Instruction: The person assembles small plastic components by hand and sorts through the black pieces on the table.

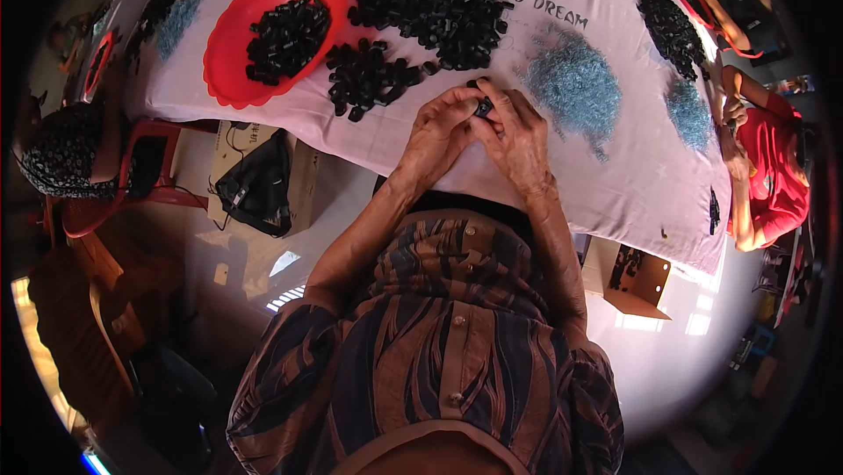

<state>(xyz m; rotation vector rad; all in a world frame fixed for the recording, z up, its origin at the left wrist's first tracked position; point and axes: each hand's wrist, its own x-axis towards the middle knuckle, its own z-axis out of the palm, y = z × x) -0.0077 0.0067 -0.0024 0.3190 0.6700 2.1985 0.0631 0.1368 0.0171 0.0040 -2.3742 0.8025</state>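
Observation:
A small black plastic part [483, 107] sits between the fingertips of both my hands, over the near edge of the cloth-covered table. My left hand [439, 130] pinches it from the left, and my right hand [518, 137] closes on it from the right. Its exact kind is too small to make out. Just beyond my hands lies a small heap of like black parts [369, 78], with a larger pile [439, 5] behind it. To the right of my right hand spreads a heap of small clear-bluish pieces [575, 84].
A red plastic basin [230, 49] holding black parts stands at the left on the pale printed cloth [351, 146]. People work at both sides, one in a red shirt [773, 163]. Below the table are a cardboard box [645, 286], a black bag [255, 185] and a red chair [105, 210].

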